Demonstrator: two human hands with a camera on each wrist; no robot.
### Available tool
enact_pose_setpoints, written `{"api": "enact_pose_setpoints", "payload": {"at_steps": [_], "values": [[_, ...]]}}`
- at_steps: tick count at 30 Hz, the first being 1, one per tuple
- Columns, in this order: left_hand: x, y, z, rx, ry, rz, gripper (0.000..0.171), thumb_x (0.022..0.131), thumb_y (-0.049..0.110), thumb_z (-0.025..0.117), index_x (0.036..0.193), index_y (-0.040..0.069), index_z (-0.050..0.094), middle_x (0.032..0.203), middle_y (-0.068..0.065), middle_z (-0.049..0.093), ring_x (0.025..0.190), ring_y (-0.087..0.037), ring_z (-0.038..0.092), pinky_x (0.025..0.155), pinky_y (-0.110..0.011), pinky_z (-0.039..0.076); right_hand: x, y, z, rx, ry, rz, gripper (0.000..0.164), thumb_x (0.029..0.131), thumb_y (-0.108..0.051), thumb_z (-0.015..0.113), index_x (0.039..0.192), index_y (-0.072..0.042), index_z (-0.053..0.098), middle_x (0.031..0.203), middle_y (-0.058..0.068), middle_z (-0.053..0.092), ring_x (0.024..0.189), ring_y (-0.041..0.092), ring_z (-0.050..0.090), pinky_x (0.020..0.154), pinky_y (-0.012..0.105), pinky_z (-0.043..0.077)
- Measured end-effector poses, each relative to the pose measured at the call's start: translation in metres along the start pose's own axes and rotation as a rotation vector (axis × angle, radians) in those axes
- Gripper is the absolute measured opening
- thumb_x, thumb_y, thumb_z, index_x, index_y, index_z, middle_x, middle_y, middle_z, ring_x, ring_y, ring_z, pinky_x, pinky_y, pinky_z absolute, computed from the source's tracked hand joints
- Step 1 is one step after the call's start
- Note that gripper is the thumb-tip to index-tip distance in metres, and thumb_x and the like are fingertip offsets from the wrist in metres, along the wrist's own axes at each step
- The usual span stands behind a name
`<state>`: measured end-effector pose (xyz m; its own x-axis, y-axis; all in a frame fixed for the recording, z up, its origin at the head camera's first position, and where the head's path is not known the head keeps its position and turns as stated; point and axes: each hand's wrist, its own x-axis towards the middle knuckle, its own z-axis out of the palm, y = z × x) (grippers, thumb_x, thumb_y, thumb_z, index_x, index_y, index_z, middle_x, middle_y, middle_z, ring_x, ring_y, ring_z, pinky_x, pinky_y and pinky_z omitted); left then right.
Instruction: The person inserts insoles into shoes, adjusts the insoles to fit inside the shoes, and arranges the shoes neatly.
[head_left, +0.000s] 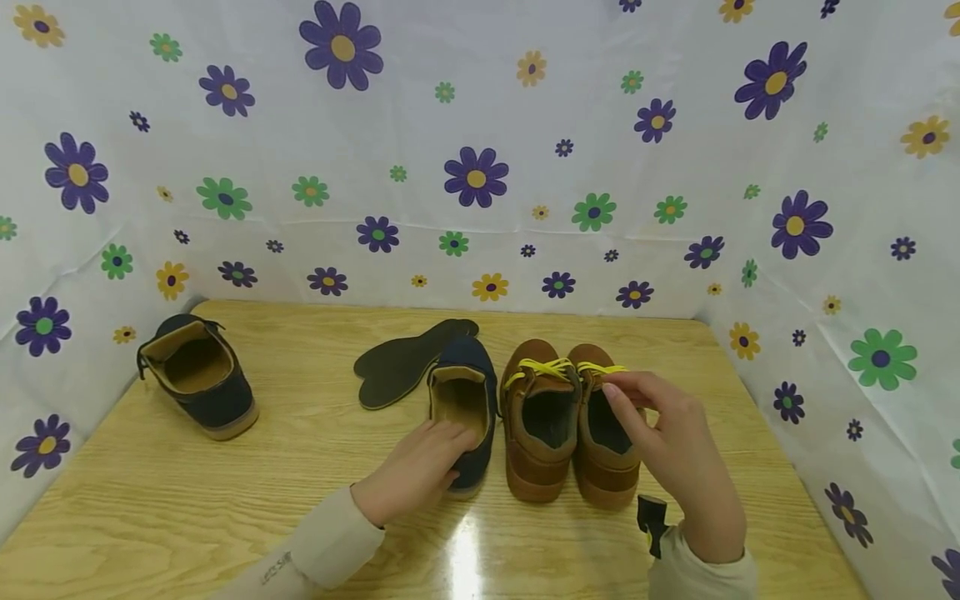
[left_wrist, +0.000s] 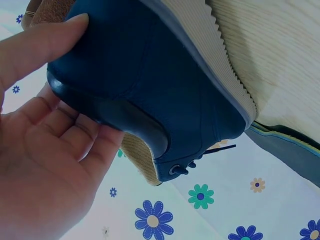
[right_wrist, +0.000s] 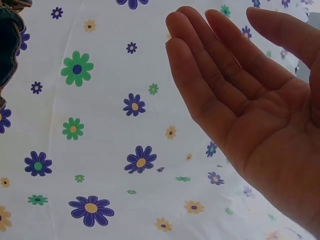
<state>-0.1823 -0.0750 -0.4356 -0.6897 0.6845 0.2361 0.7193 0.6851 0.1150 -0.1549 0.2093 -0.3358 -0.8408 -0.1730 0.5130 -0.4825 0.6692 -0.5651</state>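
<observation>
Head view, four shoes [head_left: 213, 400] [head_left: 467, 358] [head_left: 536, 467] [head_left: 606, 475], two insoles [head_left: 397, 362], two hands [head_left: 416, 467] [head_left: 675, 442]

- Pale left sleeve [head_left: 330, 537], toward seven o'clock in the head view: it bears one short line of small dark lettering [head_left: 276, 568].
- The lettering slants upward, toward two o'clock, and seems to begin with "LETS".
- Its remaining characters are too small and blurred to read with certainty.
</observation>
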Motion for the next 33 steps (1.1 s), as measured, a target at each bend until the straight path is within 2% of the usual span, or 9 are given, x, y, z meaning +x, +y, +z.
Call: {"api": "enact_pose_setpoints", "payload": {"at_steps": [4, 9, 13, 18, 22, 25, 29, 31, 33], "values": [[0.000, -0.001, 0.001, -0.014, 0.002, -0.008, 0.038, 0.071, 0.004, 0.083, 0.096, 0.013, 0.056, 0.093, 0.001, 0.061, 0.087, -0.019, 0.057, 0.076, -0.036, 0.046, 0.001, -0.002, 0.001, 0.014, -0.012, 0.002, 0.016, 0.092, -0.005, 0.063, 0.106, -0.003, 0.069, 0.093, 0.003, 0.071, 0.080, 0.018, 0.065, 0.060, 0.023, 0.046], [-0.001, -0.003, 0.001, -0.039, -0.012, -0.009, 0.038, 0.072, 0.005, 0.083, 0.097, 0.012, 0.056, 0.094, 0.000, 0.061, 0.089, -0.020, 0.058, 0.077, -0.037, 0.047, 0.001, -0.004, 0.002, 0.009, -0.025, 0.025, 0.016, 0.093, -0.006, 0.063, 0.107, -0.003, 0.069, 0.093, 0.003, 0.071, 0.082, 0.019, 0.066, 0.060, 0.024, 0.046], [0.000, -0.011, -0.002, -0.076, -0.041, 0.028, 0.033, 0.074, 0.008, 0.082, 0.099, 0.011, 0.061, 0.094, 0.000, 0.062, 0.087, -0.019, 0.060, 0.076, -0.034, 0.049, 0.001, -0.004, 0.003, 0.006, -0.027, 0.017, 0.016, 0.092, -0.006, 0.063, 0.106, -0.003, 0.069, 0.092, 0.002, 0.071, 0.079, 0.017, 0.064, 0.058, 0.023, 0.044], [0.002, -0.033, -0.013, -0.261, -0.122, 0.068, 0.024, 0.081, 0.012, 0.077, 0.104, 0.010, 0.070, 0.097, 0.001, 0.065, 0.089, -0.014, 0.062, 0.079, -0.030, 0.051, 0.001, -0.004, 0.004, 0.005, -0.031, 0.009, 0.015, 0.092, -0.005, 0.063, 0.105, -0.004, 0.070, 0.089, -0.001, 0.070, 0.077, 0.012, 0.061, 0.055, 0.023, 0.042], [0.005, -0.065, -0.026, -0.481, -0.132, 0.050, 0.017, 0.090, 0.012, 0.068, 0.107, 0.010, 0.072, 0.100, 0.001, 0.068, 0.090, -0.012, 0.063, 0.079, -0.034, 0.052, 0.002, -0.003, 0.003, 0.000, -0.032, 0.018, 0.015, 0.092, -0.006, 0.063, 0.105, -0.004, 0.070, 0.089, -0.001, 0.070, 0.077, 0.013, 0.061, 0.058, 0.023, 0.045], [0.004, -0.097, -0.037, -0.571, -0.030, -0.109, 0.017, 0.093, 0.011, 0.064, 0.108, 0.007, 0.071, 0.103, -0.004, 0.069, 0.093, -0.019, 0.065, 0.081, -0.040, 0.053, 0.002, -0.002, 0.002, -0.010, -0.031, 0.030, 0.015, 0.093, -0.006, 0.063, 0.106, -0.004, 0.069, 0.091, 0.000, 0.070, 0.079, 0.015, 0.063, 0.063, 0.025, 0.048], [0.000, -0.131, -0.039, -0.533, 0.087, -0.519, 0.024, 0.095, 0.012, 0.060, 0.114, -0.002, 0.064, 0.107, -0.016, 0.066, 0.098, -0.030, 0.062, 0.085, -0.046, 0.050, 0.002, -0.001, 0.001, -0.025, -0.035, 0.040, 0.015, 0.093, -0.008, 0.062, 0.106, -0.003, 0.069, 0.093, 0.001, 0.071, 0.082, 0.017, 0.066, 0.070, 0.031, 0.053], [-0.002, -0.139, -0.032, -0.472, 0.053, -0.685, 0.030, 0.095, 0.016, 0.060, 0.113, -0.008, 0.060, 0.106, -0.023, 0.064, 0.095, -0.035, 0.060, 0.084, -0.049, 0.049, 0.002, 0.000, 0.002, -0.026, -0.038, 0.043, 0.015, 0.093, -0.007, 0.062, 0.106, -0.003, 0.069, 0.093, 0.001, 0.071, 0.082, 0.017, 0.066, 0.070, 0.031, 0.053], [-0.002, -0.140, -0.022, -0.405, -0.027, -0.784, 0.038, 0.094, 0.021, 0.062, 0.109, -0.014, 0.059, 0.103, -0.028, 0.062, 0.093, -0.040, 0.061, 0.083, -0.051, 0.049, 0.002, 0.000, 0.002, -0.021, -0.041, 0.041, 0.015, 0.093, -0.007, 0.063, 0.106, -0.003, 0.069, 0.093, 0.002, 0.071, 0.081, 0.017, 0.065, 0.067, 0.030, 0.052]]}}
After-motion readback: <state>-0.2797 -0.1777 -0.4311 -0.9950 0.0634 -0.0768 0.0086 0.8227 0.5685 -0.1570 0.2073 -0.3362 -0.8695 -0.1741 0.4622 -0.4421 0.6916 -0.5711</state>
